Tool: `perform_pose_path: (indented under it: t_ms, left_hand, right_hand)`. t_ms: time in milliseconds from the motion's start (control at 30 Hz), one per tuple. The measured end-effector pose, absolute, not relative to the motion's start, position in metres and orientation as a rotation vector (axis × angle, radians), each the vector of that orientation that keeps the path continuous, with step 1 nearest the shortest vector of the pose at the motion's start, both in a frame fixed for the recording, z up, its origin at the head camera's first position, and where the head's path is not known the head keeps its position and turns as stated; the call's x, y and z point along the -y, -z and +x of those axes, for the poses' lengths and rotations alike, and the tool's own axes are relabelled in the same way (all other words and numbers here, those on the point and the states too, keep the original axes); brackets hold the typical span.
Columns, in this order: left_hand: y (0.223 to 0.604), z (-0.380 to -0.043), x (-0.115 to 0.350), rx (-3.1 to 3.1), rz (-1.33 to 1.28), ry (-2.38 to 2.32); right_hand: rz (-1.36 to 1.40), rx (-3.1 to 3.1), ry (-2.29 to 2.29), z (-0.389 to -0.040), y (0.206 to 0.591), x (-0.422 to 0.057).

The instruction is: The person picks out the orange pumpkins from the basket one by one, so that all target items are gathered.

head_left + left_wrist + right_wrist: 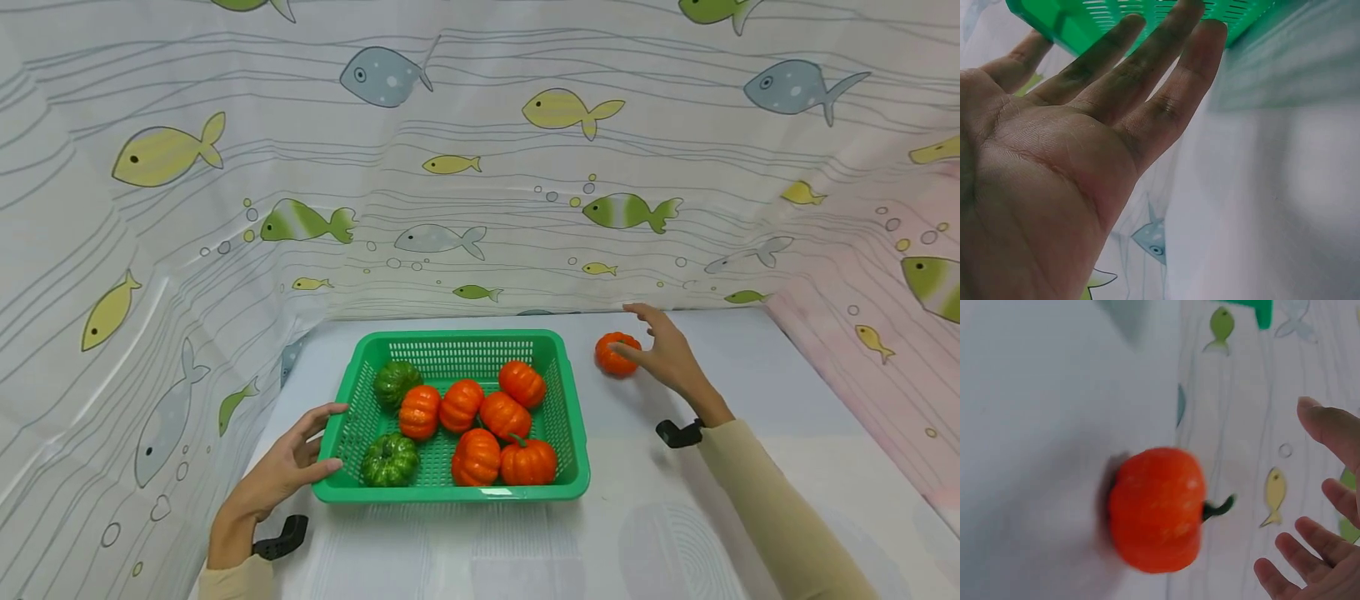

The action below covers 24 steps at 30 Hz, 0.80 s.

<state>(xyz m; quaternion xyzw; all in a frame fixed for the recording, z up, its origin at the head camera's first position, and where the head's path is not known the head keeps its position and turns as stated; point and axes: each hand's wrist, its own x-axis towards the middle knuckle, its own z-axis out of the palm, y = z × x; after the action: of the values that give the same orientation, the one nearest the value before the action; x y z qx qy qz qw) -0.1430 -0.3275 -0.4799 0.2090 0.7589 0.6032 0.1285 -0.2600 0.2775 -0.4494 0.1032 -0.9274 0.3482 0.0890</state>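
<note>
A green plastic basket (pixel 450 495) holds several small orange pumpkins (pixel 477 457) and two green pumpkins (pixel 390 459). At its left side is my left hand (pixel 279 469), thumb and fingers spread along the rim. The left wrist view shows the long fingers (pixel 1166 103) of that hand stretched out at the basket's slotted wall (pixel 1072 28). To the right of the basket, a single orange pumpkin (pixel 617 355) with a green stem sits on the table. My right hand (pixel 667 354) hovers beside and above it, thumb and fingers apart, holding nothing; the right wrist view shows a gap between fingers and pumpkin (pixel 1159 510).
The white table (pixel 645 500) stands against a hanging fish-print sheet (pixel 480 208), which rises behind it and along both sides. A dark wrist device (pixel 282 538) is worn on the left wrist and a similar one (pixel 681 433) on the right.
</note>
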Motion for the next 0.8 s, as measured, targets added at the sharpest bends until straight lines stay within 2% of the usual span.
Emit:
perform_pose_path:
  t_ms: [367,800]
  left_hand:
    - [0.479,-0.143,0.326,-2.208,0.605,-1.752]
    - [0.481,-0.142,0.327,-2.241,0.591,-1.736]
  right_hand:
    - [0.510,2.692,-1.120,-0.248,0.416,-0.230]
    - [0.853,2.633,-1.105,-0.245,0.397,-0.173]
